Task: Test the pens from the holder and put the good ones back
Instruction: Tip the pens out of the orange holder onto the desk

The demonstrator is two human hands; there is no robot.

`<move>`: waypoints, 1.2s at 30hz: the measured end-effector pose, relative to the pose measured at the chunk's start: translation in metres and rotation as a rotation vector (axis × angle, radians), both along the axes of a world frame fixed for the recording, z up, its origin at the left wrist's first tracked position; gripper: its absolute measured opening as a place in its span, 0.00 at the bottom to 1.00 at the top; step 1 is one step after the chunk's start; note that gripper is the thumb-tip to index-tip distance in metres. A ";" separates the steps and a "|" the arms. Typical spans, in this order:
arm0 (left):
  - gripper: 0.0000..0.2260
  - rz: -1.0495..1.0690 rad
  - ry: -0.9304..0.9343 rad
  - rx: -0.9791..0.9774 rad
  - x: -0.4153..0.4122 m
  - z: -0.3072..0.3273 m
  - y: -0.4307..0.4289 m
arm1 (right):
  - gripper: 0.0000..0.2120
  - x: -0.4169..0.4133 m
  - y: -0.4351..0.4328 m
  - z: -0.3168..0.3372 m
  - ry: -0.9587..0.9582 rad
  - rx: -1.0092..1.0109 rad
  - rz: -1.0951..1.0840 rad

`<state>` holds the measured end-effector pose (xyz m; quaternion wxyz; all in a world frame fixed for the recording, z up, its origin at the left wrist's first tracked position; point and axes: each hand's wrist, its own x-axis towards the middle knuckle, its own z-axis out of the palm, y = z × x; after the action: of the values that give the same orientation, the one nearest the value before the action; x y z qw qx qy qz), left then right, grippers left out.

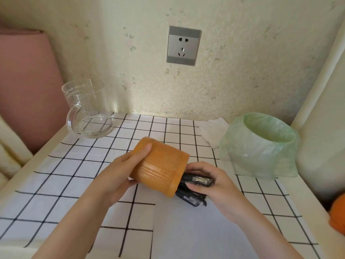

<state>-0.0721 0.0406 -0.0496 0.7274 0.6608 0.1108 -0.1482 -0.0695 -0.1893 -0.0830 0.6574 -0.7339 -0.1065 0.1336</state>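
Note:
An orange wooden pen holder (160,165) is tipped on its side above the table, mouth pointing right and down. My left hand (119,171) grips its body from the left. Several black pens (194,187) stick out of the mouth. My right hand (209,182) is closed around the pens' protruding ends. A white sheet of paper (186,230) lies on the checked tablecloth (74,165) just below my hands.
A clear glass measuring jug (87,111) stands at the back left. A small bin lined with a green bag (261,146) sits at the right, a crumpled tissue (212,129) behind it. An orange object (337,215) pokes in at the right edge. A wall socket (183,45) is behind.

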 end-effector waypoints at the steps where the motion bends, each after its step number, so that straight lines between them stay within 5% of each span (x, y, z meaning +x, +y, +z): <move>1: 0.18 0.015 -0.019 -0.032 0.001 0.000 0.000 | 0.15 -0.001 0.001 0.000 -0.018 -0.007 0.003; 4: 0.23 0.037 -0.077 -0.115 0.002 -0.001 -0.001 | 0.14 0.003 0.002 -0.001 -0.061 0.015 -0.021; 9: 0.49 0.218 0.000 -0.299 0.004 -0.013 -0.006 | 0.13 0.007 0.003 -0.006 -0.016 0.131 -0.049; 14: 0.24 0.095 0.005 -0.395 -0.003 -0.010 -0.022 | 0.13 0.005 0.008 -0.007 -0.046 0.106 -0.026; 28: 0.30 0.225 -0.419 -0.248 -0.005 0.004 -0.042 | 0.37 -0.001 0.015 0.001 -0.168 -0.476 0.009; 33: 0.24 0.308 -0.455 -0.246 -0.004 0.005 -0.046 | 0.21 0.000 0.023 -0.013 -0.352 -0.659 -0.085; 36: 0.29 0.390 -0.487 -0.240 -0.002 0.010 -0.037 | 0.13 0.002 0.021 -0.015 -0.402 -0.666 -0.084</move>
<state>-0.0744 0.0035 -0.0398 0.8199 0.5527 0.0398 0.1438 -0.0673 -0.1683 -0.0983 0.3543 -0.9223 -0.1538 -0.0124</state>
